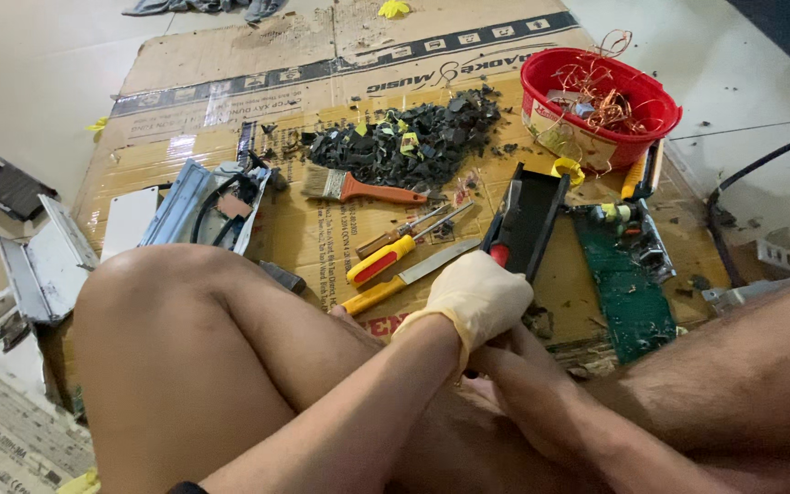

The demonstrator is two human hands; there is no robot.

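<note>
My left hand (pixel 479 295) wears a cream glove and is curled into a fist above my crossed legs. My bare right hand (pixel 528 370) lies just under it, fingers touching the glove's underside; whether either hand holds anything is hidden. Closest to the gloved hand, on the cardboard sheet (pixel 322 82), are a black oblong casing with a red button (pixel 530 215), a yellow-handled blade (pixel 404 279) and a yellow and red screwdriver (pixel 384 259). A brown-handled screwdriver (pixel 402 230) lies beside them.
A paintbrush (pixel 358 187) lies before a pile of black fragments (pixel 413 137). A red basin (pixel 541 91) holds copper wire. A green circuit board (pixel 626 288) lies to the right, with a black cable (pixel 752 174) beyond. Opened metal casings (pixel 203 206) and white parts (pixel 48 265) sit to the left.
</note>
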